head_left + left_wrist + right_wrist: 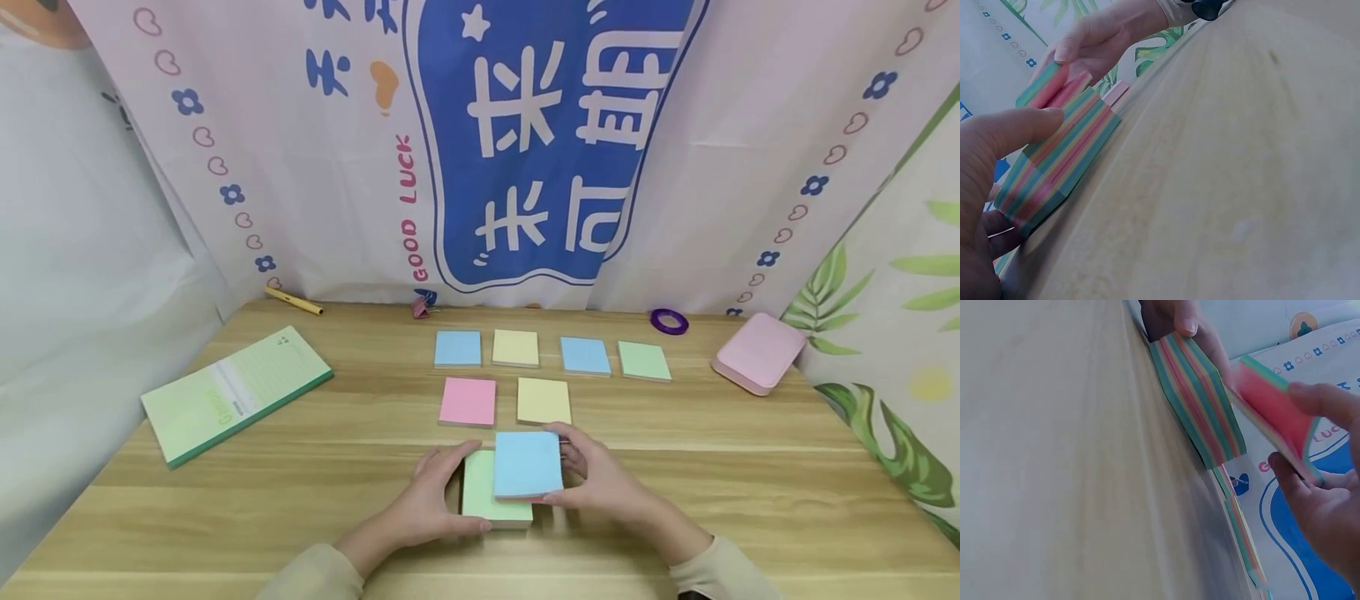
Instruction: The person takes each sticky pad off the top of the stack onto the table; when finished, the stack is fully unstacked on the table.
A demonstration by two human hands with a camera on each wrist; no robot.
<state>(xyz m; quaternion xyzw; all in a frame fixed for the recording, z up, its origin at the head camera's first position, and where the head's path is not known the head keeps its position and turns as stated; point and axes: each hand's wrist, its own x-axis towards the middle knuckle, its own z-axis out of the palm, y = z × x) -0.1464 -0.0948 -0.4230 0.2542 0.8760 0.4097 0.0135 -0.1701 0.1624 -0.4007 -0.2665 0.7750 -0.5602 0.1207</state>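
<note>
A thick sticky-note stack [1063,156], striped in several colours along its sides with green on top, stands on the table close to the person. My left hand [435,498] grips it, thumb on the near side and fingers round the far side. Over its right part, my right hand [600,479] holds a thinner sticky-note block [527,464] with a blue top by its right edge. Pink sheets show under the blue in both wrist views, partly fanned apart. Beyond the hands lie a pink pad [467,402] and a yellow pad [543,401].
A back row holds blue [457,347], yellow [515,347], blue [586,355] and green pads [643,360]. A green notepad [240,396] and yellow pen [294,300] lie left. Along the back are a pink binder clip [421,307] and purple tape roll [669,322]; a pink case [759,353] sits right.
</note>
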